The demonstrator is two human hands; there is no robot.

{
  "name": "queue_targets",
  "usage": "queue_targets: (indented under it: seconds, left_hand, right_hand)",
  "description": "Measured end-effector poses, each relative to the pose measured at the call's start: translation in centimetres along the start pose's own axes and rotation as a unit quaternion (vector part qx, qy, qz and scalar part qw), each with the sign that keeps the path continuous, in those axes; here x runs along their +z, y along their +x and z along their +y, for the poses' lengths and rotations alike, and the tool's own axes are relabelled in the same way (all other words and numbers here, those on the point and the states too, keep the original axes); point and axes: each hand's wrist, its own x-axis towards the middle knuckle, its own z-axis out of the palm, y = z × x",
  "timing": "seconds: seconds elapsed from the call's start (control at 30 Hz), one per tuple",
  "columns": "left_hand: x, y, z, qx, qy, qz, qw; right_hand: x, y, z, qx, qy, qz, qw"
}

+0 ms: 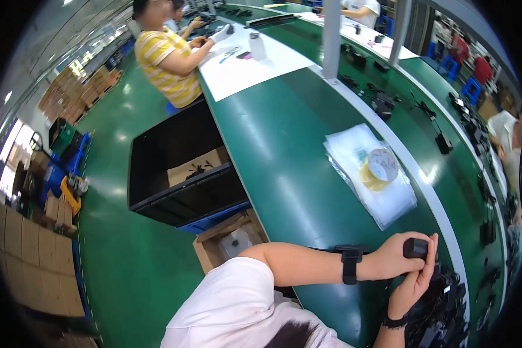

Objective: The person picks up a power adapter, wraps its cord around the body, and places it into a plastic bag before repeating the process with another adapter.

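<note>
A small black block, like a power adapter (415,248), is held up at the lower right over the green bench. My left hand (388,256), with a black strap on its wrist, is closed around it. From below, my right hand (414,285) meets the left, its fingers pressed along the adapter's right side. Under and beside my hands lies a heap of black adapters and cords (438,310). Beyond them, a wide roll of clear yellowish tape (380,169) rests on a stack of clear plastic bags (354,153).
Left of the green bench (272,168) stand a large black bin (185,203) and an open cardboard box (206,255). A metal rail and post (330,46) border the right side, with adapters on the belt (446,168) beyond. A person in yellow stripes (171,58) works at the far end.
</note>
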Motion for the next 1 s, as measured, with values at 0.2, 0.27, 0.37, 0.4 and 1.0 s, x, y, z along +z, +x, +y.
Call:
queue_targets:
  seconds: [0.2,0.27,0.37,0.4,1.0]
  left_hand:
    - [0.6,0.8,0.5,0.021,0.092,0.032,0.995]
    - [-0.9,0.8,-0.3,-0.055,0.07,0.024,0.996]
    - [2.2,2.7,-0.8,-0.076,0.045,-0.021,0.996]
    - [2.5,2.9,-1.9,-0.067,0.036,0.016,0.997]
    - [-9.4,4.1,-1.5,0.243,0.371,0.092,0.892]
  right_hand:
    - [-1.2,1.5,-0.4,-0.056,-0.087,-0.01,0.995]
    - [-0.4,1.9,-0.2,-0.036,-0.071,-0.032,0.996]
    - [-3.0,2.8,3.8,-0.101,-0.067,0.013,0.993]
    - [-3.0,3.1,4.1,-0.071,-0.032,-0.019,0.997]
    - [-1.2,0.5,2.7,-0.016,0.048,-0.17,0.984]
